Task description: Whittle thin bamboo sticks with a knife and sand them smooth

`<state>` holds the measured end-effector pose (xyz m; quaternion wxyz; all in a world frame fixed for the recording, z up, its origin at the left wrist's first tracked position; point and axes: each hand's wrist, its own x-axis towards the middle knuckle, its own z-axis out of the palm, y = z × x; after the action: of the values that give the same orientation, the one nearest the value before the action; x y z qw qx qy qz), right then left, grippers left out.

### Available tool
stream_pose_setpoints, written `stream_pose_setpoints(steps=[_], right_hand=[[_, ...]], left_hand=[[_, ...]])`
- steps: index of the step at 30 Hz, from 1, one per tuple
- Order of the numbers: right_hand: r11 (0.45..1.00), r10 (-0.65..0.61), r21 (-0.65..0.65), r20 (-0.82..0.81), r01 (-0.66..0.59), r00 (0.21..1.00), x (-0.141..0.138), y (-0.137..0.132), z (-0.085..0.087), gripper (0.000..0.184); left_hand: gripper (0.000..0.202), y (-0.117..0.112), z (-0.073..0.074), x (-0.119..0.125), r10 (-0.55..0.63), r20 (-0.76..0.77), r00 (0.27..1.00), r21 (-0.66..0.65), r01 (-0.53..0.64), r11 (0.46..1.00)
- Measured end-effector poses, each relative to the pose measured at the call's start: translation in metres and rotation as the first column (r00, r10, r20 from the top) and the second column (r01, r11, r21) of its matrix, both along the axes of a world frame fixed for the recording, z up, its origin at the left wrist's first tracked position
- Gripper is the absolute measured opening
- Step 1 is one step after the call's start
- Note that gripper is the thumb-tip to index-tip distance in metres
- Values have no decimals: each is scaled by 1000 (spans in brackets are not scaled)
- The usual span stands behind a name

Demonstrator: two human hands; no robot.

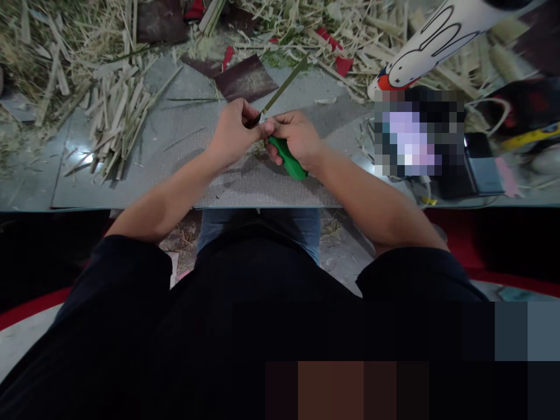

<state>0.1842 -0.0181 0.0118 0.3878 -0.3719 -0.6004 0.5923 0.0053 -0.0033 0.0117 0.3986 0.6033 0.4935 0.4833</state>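
My right hand [295, 137] is closed round the green handle of a knife [289, 160], whose lower end sticks out below my fist. My left hand [234, 131] pinches the near end of a thin green bamboo strip [286, 84] that slants up and away to the right. Both hands meet above a grey mat [245, 181] lying on the table. The knife's blade is hidden between my fingers where the hands touch.
A heap of split bamboo pieces [114, 116] lies at the left of the table, with more scraps and straw along the far edge. Dark brown sheets [245, 79] lie beyond the mat. A white rabbit-print object [433, 41] and a phone [483, 166] sit at the right.
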Motion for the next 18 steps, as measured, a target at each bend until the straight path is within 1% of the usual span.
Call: stream_pose_setpoints(steps=[3, 6, 9, 11, 13, 16, 18], right_hand=[[996, 88, -32, 27, -87, 996, 4, 4, -1, 64], [993, 114, -40, 54, -112, 992, 10, 10, -4, 62], [995, 101, -34, 95, -98, 990, 12, 11, -5, 62], [997, 83, -13, 99, -82, 992, 11, 9, -4, 64], [999, 49, 16, 80, -51, 996, 8, 6, -1, 65], [998, -31, 58, 13, 30, 999, 2, 0, 3, 66], [998, -38, 55, -26, 39, 999, 1, -3, 6, 68]], left_hand=[[60, 0, -2, -2, -1, -26, 1000, 3, 1, 1000], [59, 1, -4, -4, -12, -37, 999, 7, 12, 1000], [56, 3, -7, -5, -23, -36, 999, 4, 23, 1000], [57, 4, -8, -5, -19, -40, 999, 18, 20, 1000], [61, 5, -8, -4, -2, -56, 998, 35, 4, 999], [66, 5, -7, -3, 24, -96, 995, 36, -21, 999], [67, 4, -5, -2, 27, -98, 995, 44, -23, 999]])
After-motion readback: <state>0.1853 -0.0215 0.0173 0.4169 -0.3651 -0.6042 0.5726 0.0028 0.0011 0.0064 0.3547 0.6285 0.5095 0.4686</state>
